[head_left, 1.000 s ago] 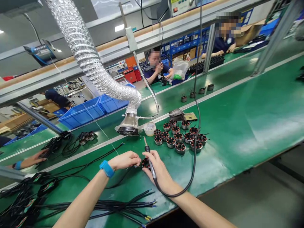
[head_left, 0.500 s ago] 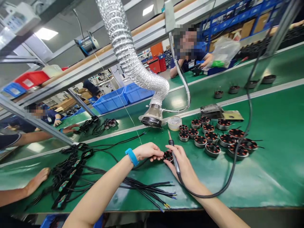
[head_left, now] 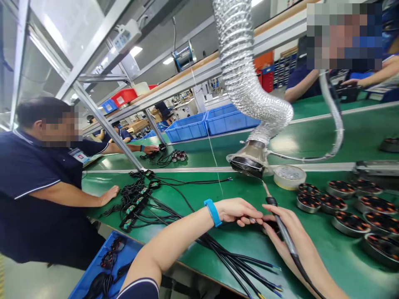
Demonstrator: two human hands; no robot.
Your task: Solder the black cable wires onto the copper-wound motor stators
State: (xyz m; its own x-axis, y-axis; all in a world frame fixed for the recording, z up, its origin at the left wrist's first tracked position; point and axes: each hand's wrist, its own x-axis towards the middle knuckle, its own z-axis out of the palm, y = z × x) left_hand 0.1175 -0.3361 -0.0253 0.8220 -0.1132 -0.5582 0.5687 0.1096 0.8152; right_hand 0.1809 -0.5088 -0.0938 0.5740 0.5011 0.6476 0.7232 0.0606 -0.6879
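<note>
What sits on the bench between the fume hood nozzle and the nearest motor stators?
In the head view, a round tub lies between the nozzle and the stators.

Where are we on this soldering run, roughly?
Done: unclear; none of the motor stators lined up at right shows attached leads. In hand: the right hand holds the soldering iron at one stator, mostly hidden, which the left hand steadies. Left: apparently that row, plus the loose black wires on the green bench.
</note>
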